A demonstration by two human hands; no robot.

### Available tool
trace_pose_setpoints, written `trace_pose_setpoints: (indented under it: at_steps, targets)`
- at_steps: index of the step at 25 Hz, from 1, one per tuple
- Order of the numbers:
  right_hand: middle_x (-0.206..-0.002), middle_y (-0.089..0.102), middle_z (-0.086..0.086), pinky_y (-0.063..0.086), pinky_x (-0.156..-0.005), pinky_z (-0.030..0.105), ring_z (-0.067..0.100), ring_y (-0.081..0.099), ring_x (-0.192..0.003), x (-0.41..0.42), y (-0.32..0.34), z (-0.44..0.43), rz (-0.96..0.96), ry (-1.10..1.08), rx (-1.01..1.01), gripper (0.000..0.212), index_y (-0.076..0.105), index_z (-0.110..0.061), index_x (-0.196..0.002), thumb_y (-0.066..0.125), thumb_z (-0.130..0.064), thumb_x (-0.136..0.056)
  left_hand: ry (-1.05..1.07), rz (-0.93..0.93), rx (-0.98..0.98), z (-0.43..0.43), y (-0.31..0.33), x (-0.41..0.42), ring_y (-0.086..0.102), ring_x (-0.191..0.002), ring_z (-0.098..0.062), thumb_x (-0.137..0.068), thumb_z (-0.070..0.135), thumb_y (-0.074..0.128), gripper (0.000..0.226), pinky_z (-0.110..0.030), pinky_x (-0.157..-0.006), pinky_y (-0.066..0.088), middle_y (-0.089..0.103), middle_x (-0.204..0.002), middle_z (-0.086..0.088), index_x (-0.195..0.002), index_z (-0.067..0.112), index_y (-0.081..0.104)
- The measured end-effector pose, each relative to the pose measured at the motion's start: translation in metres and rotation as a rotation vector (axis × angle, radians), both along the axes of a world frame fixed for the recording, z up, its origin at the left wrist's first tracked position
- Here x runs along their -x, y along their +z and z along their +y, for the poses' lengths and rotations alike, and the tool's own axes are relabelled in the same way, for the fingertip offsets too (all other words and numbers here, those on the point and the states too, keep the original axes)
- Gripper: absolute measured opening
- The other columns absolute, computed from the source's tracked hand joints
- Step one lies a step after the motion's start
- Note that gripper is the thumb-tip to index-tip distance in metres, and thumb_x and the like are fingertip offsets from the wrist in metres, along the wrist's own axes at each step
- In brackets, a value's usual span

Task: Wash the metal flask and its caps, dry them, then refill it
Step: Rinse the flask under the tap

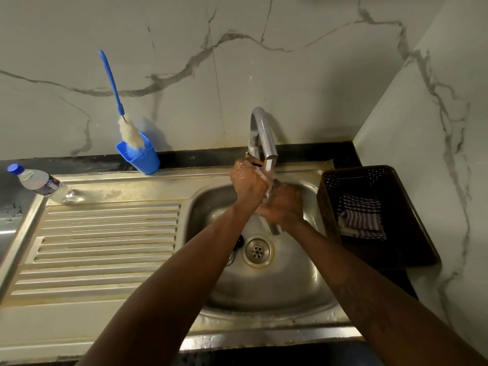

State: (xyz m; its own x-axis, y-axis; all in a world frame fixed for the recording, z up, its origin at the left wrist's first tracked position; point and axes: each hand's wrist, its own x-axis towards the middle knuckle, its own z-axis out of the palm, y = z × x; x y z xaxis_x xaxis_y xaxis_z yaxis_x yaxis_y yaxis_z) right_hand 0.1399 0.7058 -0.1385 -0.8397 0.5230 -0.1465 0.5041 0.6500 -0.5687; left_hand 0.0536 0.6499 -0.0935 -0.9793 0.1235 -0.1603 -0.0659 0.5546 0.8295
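Here, under the running tap (pixel 265 133): right hand (pixel 284 204) clamped round the metal flask (pixel 272 225), tilted with its lower end toward the drain (pixel 257 250), probably so rinse water runs straight off into the sink (pixel 290 281). Left hand (pixel 248 178) just left of the tap's stream, wet and soapy, fingers curled; holding something or not, impossible to tell. Possibly a cap below the tap, left of the drain, a dark shape half hidden by the forearm. Well left of the tap, a bottle brush (pixel 124 120) propped head-down in a blue holder (pixel 141 158), kept draining and within reach. Further left, a plastic water bottle (pixel 39 182) lying on its side, likely for the refill. Right of the tap, a checked cloth (pixel 360 217) waiting in a dark basket (pixel 412 233) for drying.
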Motion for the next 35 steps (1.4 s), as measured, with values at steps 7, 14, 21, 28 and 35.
trace_pose_setpoints:
  at_steps: [7, 14, 21, 28, 35]
  targets:
    - [-0.094, 0.064, -0.012, 0.057, -0.075, 0.029, 0.009, 0.065, -0.09, -0.01, 0.012, 0.013, -0.082, 0.043, 0.303, 0.055, 0.058, -0.033, -0.096, 0.096, -0.041, -0.056, -0.399, 0.397, -0.16, -0.025, -0.005, -0.015, 0.06, -0.062, 0.005, -0.098, 0.038, 0.072, 0.025, -0.006, -0.061, 0.043, 0.066, -0.074, 0.009, -0.087, 0.016, 0.07]
    - [-0.089, 0.069, -0.01, 0.061, -0.073, 0.032, 0.009, 0.066, -0.081, -0.007, -0.003, 0.011, -0.192, -0.022, 0.057, 0.057, 0.065, -0.031, -0.095, 0.091, -0.054, -0.05, -0.648, 0.399, 0.212, -0.03, -0.007, -0.004, 0.07, -0.075, -0.016, -0.112, 0.034, 0.042, 0.041, -0.032, -0.071, 0.057, 0.074, -0.088, -0.003, -0.106, 0.008, 0.073]
    - [-0.092, 0.07, -0.005, 0.06, -0.081, 0.036, 0.014, 0.068, -0.088, -0.011, -0.007, 0.016, -0.149, -0.028, -0.112, 0.057, 0.069, -0.025, -0.098, 0.091, -0.056, -0.055, -0.502, 0.203, 0.359, -0.019, -0.004, 0.011, 0.069, -0.087, -0.015, -0.103, 0.032, 0.066, 0.029, -0.02, -0.071, 0.055, 0.075, -0.102, -0.007, -0.112, 0.006, 0.076]
    - [-0.101, 0.067, -0.015, 0.054, -0.071, 0.023, 0.007, 0.066, -0.093, -0.013, 0.001, 0.014, -0.132, 0.07, 0.386, 0.061, 0.065, -0.033, -0.107, 0.098, -0.035, -0.055, -0.103, 0.15, -0.145, -0.036, -0.004, 0.02, 0.061, -0.057, -0.006, -0.094, 0.037, 0.077, 0.033, -0.01, -0.055, 0.045, 0.065, -0.066, 0.004, -0.077, 0.009, 0.071]
    - [-0.106, 0.074, -0.002, 0.065, -0.074, 0.046, 0.017, 0.074, -0.093, -0.02, -0.006, 0.011, -0.201, 0.068, 0.662, 0.065, 0.066, -0.033, -0.112, 0.098, -0.034, -0.056, -0.218, -0.215, -0.059, -0.013, 0.003, 0.045, 0.058, -0.077, -0.006, -0.103, 0.014, 0.062, 0.025, -0.012, -0.054, 0.046, 0.063, -0.1, 0.005, -0.128, 0.015, 0.065]
